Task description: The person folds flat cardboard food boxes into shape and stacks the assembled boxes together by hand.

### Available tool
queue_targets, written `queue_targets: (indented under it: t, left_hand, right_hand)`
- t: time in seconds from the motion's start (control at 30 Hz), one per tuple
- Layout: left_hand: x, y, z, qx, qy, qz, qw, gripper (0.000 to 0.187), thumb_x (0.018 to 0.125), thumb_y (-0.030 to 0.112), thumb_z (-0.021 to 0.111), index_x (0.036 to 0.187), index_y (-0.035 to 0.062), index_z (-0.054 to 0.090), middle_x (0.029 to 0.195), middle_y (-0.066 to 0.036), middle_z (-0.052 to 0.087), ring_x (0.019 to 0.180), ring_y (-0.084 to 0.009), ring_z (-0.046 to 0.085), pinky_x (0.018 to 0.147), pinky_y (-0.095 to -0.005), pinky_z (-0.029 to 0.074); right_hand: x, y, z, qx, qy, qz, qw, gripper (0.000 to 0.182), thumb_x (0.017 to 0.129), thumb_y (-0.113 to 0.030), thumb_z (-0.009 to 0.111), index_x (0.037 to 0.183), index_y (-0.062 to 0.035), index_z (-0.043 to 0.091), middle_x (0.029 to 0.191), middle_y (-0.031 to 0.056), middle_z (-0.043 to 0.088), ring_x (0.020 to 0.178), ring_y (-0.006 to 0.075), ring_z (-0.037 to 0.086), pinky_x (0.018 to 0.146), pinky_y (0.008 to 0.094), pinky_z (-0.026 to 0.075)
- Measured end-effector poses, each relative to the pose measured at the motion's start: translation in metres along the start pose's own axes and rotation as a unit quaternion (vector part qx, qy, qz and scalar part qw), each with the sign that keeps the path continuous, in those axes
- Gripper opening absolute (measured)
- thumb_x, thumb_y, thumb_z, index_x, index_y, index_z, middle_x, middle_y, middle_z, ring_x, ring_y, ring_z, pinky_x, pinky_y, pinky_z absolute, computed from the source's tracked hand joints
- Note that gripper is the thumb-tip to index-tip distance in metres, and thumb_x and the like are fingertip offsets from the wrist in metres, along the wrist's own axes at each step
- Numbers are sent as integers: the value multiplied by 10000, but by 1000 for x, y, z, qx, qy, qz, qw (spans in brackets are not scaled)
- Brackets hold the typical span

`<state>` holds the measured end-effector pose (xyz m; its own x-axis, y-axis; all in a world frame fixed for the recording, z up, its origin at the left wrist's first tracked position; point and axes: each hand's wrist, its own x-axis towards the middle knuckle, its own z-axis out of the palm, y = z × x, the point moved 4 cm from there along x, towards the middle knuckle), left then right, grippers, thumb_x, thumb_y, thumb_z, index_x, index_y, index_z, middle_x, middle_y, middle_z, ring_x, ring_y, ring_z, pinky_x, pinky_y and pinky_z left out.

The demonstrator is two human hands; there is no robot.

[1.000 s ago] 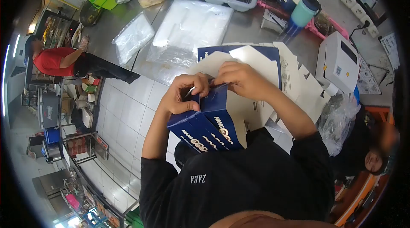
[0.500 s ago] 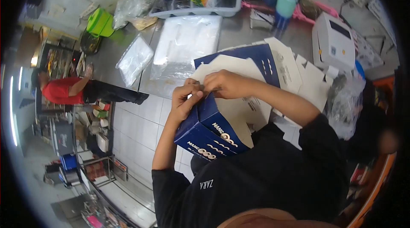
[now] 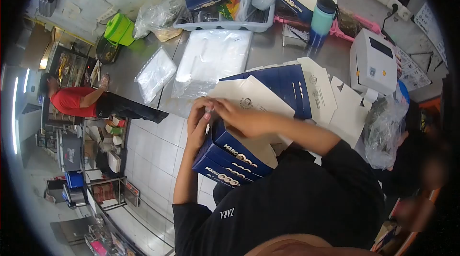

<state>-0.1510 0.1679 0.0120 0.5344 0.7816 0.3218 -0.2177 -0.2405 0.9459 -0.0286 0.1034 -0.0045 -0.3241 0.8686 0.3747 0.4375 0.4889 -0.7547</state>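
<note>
A dark blue cardboard box (image 3: pixel 229 161) with pale lettering is in front of my torso, its cream inner flap (image 3: pixel 256 98) standing up. My left hand (image 3: pixel 197 121) is closed on the box's far left corner, thumb up. My right hand (image 3: pixel 238 118), slightly blurred, reaches across the box with its fingers bent at the same corner, against my left fingertips. The exact grip there is partly hidden. Just beyond lie more blue and cream carton blanks (image 3: pixel 317 88), overlapping on the metal table.
Plastic-wrapped white packs (image 3: pixel 213 54) lie on the table (image 3: pixel 268 45). Behind are a blue tray (image 3: pixel 225 26), a teal bottle (image 3: pixel 322 18) and a green bucket (image 3: pixel 120 29). A white label printer (image 3: pixel 374 59) stands right. A person in red (image 3: pixel 74 102) stands at left.
My right hand has shifted slightly left and down over the box, bending more at the wrist. The cream flap sits lower, and the camera view has tilted a little.
</note>
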Motion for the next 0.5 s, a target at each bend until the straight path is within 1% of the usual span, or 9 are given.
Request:
queue_targets:
  t: [0.1,0.13,0.2,0.27,0.3,0.33,0.37,0.4,0.5]
  left_hand:
    - [-7,-1,-11,34,-133,-97,986,258,922,183,476,800,-13,590,851,-111,571,952,-219,548,937,-314,366]
    - [-8,-1,-14,19,-179,-125,976,284,927,180,476,763,-33,570,808,-100,571,871,-208,555,862,-300,396]
    - [-10,0,-26,21,-154,-114,981,292,930,173,472,745,-36,560,792,-95,574,828,-196,550,808,-295,402]
    - [-14,-2,-38,26,-135,-101,985,297,931,169,472,728,-38,533,793,-94,572,788,-173,526,737,-285,393]
    - [-17,1,-41,30,-133,-91,986,296,930,171,474,726,-37,528,790,-92,569,786,-172,524,737,-284,393]
    - [-17,4,-44,35,-129,-78,988,296,929,173,477,724,-36,524,787,-90,565,785,-172,522,738,-282,392]
    - [-14,6,-47,42,-124,-65,989,295,928,174,480,723,-35,519,785,-89,561,784,-171,520,738,-281,392]
    - [-14,7,-51,39,-112,-55,991,312,935,192,481,724,-37,509,781,-84,553,777,-166,511,736,-282,391]
    - [-9,6,-52,45,-88,-74,992,342,945,220,478,725,-41,507,779,-82,551,772,-160,505,735,-277,389]
  right_hand:
    - [32,29,-93,34,-160,68,984,432,826,-81,576,1247,-31,494,1198,170,552,1116,278,538,929,365,431]
    - [41,33,-132,15,-38,193,980,279,817,-145,620,1074,-35,619,1076,142,627,1022,254,595,890,372,455]
    - [52,109,-205,-193,199,149,949,559,748,-158,661,1276,-76,498,1188,158,573,1036,281,572,882,389,457]
    - [44,170,-270,-493,244,290,783,769,717,-266,707,1363,-39,356,1190,209,549,1109,372,504,921,471,419]
    - [23,248,-299,-515,283,295,753,773,741,-272,691,1382,-47,322,1178,203,564,1074,389,532,941,489,401]
    - [7,280,-311,-449,224,447,741,709,787,-252,641,1388,-65,315,1123,185,599,1030,382,571,947,510,389]
    - [-3,308,-318,-456,236,474,715,553,823,-226,586,1326,-76,411,1090,172,621,1008,363,599,913,513,418]
    - [0,315,-327,-422,188,502,731,419,847,-151,489,1264,-118,518,1104,181,623,1043,375,595,866,484,469]
    - [36,255,-301,-451,154,426,769,284,838,-167,561,1098,-54,572,1126,204,604,1002,357,603,832,469,475]
